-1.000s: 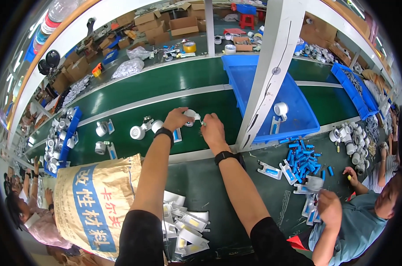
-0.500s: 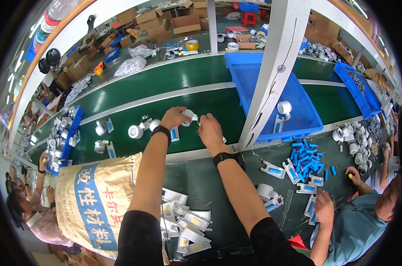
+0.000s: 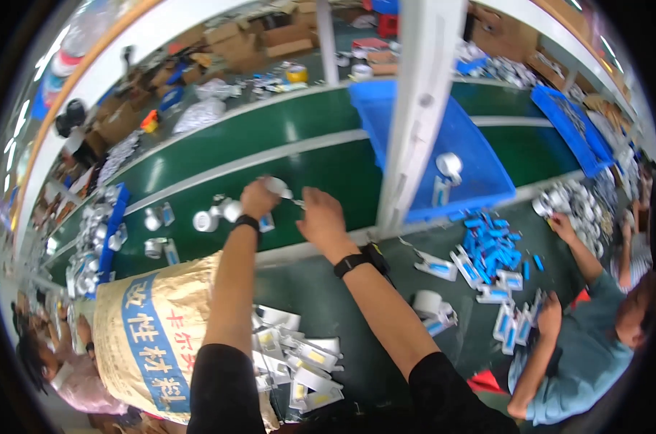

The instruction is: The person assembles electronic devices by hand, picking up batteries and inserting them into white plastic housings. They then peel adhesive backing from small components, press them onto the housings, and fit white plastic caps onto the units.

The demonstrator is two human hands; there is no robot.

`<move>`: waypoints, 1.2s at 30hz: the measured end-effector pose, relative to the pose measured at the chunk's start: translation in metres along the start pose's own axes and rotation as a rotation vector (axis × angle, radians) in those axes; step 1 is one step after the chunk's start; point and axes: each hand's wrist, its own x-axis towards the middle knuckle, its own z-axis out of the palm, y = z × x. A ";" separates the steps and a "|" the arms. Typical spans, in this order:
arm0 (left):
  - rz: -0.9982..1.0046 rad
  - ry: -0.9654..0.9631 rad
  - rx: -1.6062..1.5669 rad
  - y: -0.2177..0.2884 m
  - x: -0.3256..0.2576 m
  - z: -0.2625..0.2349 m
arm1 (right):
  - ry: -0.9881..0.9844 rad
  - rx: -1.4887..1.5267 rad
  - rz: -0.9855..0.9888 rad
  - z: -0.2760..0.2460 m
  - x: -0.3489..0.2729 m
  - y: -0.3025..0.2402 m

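Observation:
Over the green conveyor belt, my left hand is closed around a white round plastic housing with a short arm pointing right. Beside it, my right hand has its fingertips pinched at a small pale piece; blur hides whether this joins the housing. A white handle shell with a blue cell lies on the belt just below my left hand. To the left rest more white round housings, some with handle shells attached.
A printed paper sack stands left of my left forearm; white shells pile up between my arms. Right of the white post are a blue tray and blue cells. A co-worker handles shells at right.
The view has shifted slightly. My right hand has drawn a little away from the housing in my left hand. The co-worker's one hand has reached to the pile of white parts.

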 end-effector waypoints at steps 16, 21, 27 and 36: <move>0.985 -0.497 -0.639 0.254 -0.259 0.017 | 0.046 -0.019 0.528 -0.212 -0.318 0.103; 0.801 -0.718 -0.503 0.253 -0.254 0.000 | 0.095 0.038 0.560 -0.182 -0.294 0.104; 0.535 -0.685 -0.700 0.189 -0.242 -0.062 | -0.050 0.629 0.399 -0.163 -0.246 0.070; 0.420 -0.632 -0.781 0.148 -0.244 -0.114 | -0.175 0.969 0.306 -0.131 -0.204 0.042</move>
